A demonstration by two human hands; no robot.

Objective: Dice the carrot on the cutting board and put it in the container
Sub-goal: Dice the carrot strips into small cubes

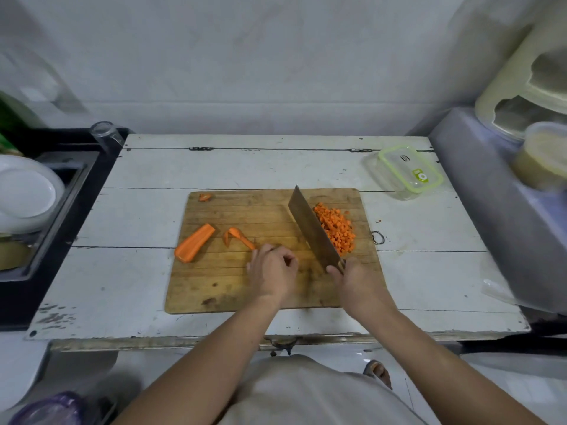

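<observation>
1. On the wooden cutting board (233,286), a heap of diced carrot (336,229) lies at the right side. A large uncut carrot piece (194,243) rests at the left, a thin carrot strip (237,237) beside it, and a small carrot scrap (205,196) near the far left corner.
2. The left hand (271,271) hovers over the board's middle, fingers curled; its fingertips seem to pinch the near end of the strip, though this is hard to tell.
3. The right hand (352,280) grips the handle of a cleaver (313,230), whose blade stands against the dice.
4. The clear container (405,173), green-rimmed lid on, sits on the white table (147,216), beyond the board's right corner.
5. White plates (26,194) stand at the left.
</observation>
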